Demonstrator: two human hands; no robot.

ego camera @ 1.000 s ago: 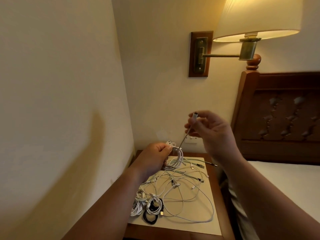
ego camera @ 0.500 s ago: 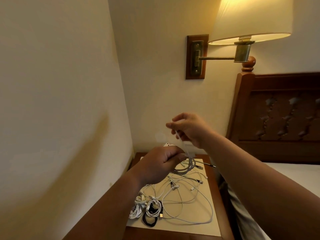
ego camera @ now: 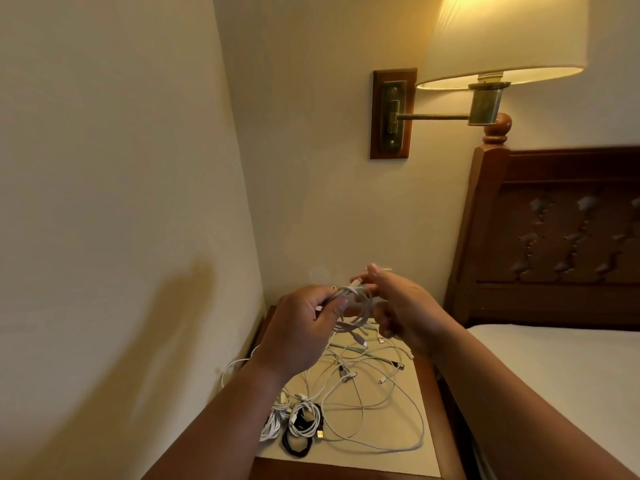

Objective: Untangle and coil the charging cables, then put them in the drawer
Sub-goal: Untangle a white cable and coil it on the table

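Gripping cable coil (ego camera: 356,292), left hand (ego camera: 298,327)

The nightstand (ego camera: 391,460) sits in a corner: the left wall (ego camera: 121,237) and back wall (ego camera: 329,202) close it on two sides, and the headboard (ego camera: 554,237) and bed (ego camera: 554,375) stand just beside it on the right, so the way in is from the near side or from above. Loose cables (ego camera: 367,393) cover most of its top and small coils (ego camera: 301,419) lie at the near left corner; only the near edge and right side are bare. Over the far end, the left hand (ego camera: 301,327) and right hand (ego camera: 405,313) hold a held coil (ego camera: 360,306) in the air.
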